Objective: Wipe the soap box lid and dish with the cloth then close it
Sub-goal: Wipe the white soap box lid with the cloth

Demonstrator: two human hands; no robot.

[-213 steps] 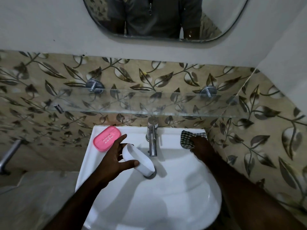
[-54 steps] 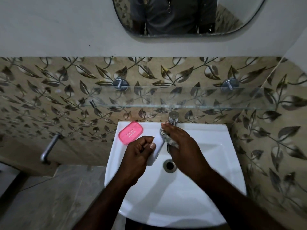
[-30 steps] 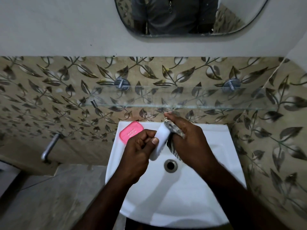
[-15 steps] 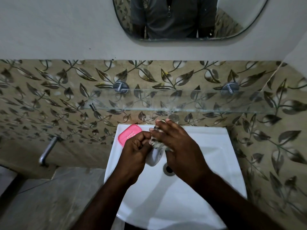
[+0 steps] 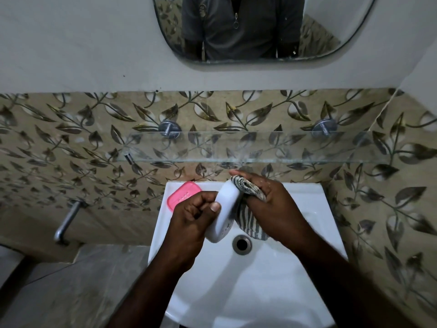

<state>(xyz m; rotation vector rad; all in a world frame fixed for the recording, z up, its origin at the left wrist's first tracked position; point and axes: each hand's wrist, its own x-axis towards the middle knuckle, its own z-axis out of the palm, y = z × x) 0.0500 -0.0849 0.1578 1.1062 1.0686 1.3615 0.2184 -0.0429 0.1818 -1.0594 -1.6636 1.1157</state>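
Note:
My left hand [image 5: 192, 215] grips a white oval soap box part [image 5: 224, 214] on edge above the white sink [image 5: 314, 209]. Small holes show near its lower end. My right hand [image 5: 274, 207] holds a checked cloth [image 5: 248, 223] pressed against the white part's right side, with cloth bunched at its top and hanging below. The pink soap box part [image 5: 183, 195] lies flat on the sink's back left corner, apart from both hands.
The drain [image 5: 241, 243] is just below the hands. My hands hide the tap. A glass shelf [image 5: 236, 147] juts from the leaf-patterned tiles above the sink, with a mirror [image 5: 260, 29] higher up. A metal pipe [image 5: 67, 221] sticks out at the left.
The cloth has shifted from the upper end of the white part down along its right side. The white part now stands more upright. The pink part has not moved.

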